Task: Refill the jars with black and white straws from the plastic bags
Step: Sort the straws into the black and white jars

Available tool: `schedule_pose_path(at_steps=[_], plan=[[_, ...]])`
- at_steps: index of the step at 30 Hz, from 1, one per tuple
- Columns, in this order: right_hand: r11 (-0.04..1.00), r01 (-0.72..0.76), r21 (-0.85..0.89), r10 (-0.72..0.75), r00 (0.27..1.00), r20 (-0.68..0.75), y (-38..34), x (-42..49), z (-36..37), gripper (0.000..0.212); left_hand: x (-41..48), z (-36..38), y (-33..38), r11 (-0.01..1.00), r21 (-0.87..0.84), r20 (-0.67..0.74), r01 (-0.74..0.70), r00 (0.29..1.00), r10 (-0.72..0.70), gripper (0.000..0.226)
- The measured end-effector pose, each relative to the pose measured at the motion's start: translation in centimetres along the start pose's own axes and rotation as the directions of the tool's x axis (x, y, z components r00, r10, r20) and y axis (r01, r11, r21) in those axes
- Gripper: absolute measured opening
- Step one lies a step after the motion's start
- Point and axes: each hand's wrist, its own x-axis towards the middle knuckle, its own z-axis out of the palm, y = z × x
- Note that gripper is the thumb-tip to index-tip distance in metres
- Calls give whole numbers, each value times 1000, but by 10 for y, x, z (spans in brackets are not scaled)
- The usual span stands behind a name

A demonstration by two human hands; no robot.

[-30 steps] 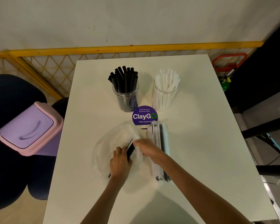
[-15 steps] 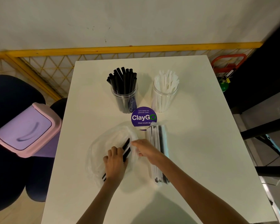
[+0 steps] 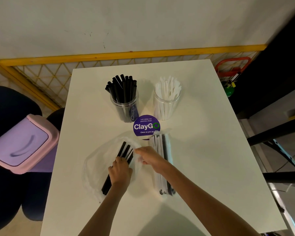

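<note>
- Black straws (image 3: 125, 150) lie slanted in the clear plastic bag (image 3: 94, 165), near side of the tabletop (image 3: 203, 150).
- Left hand (image 3: 120, 171): fingers wrapped around the bundle.
- Right hand (image 3: 150, 158): fingers pinching the bag's edge.
- White-straw bag (image 3: 163, 183) just beside.
- Black-straw jar (image 3: 124, 106) and white-straw jar (image 3: 166, 104) stand beyond.

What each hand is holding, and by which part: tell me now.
Left hand grips the black straws around mid-length, partly in the clear plastic bag. Right hand pinches that bag's film beside the straws' far tips with its fingers.
</note>
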Motion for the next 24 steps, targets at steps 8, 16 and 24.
schedule_pose_path(at_steps=[8, 16, 24], plan=[[999, 40, 32, -38, 999, -34, 0, 4, -2, 22, -7, -5, -24, 868, -485, 99, 109, 993, -70, 30], [994, 15, -105, -19, 999, -35, -6, -1, 1, 17, -12, -26, -33, 497, -867, 34, 41, 999, -23, 18], [919, 354, -173, -374, 922, -100, -14, -20, -2, 33, 8, -106, -25, 186, -982, -40, -41, 999, 9, 21]])
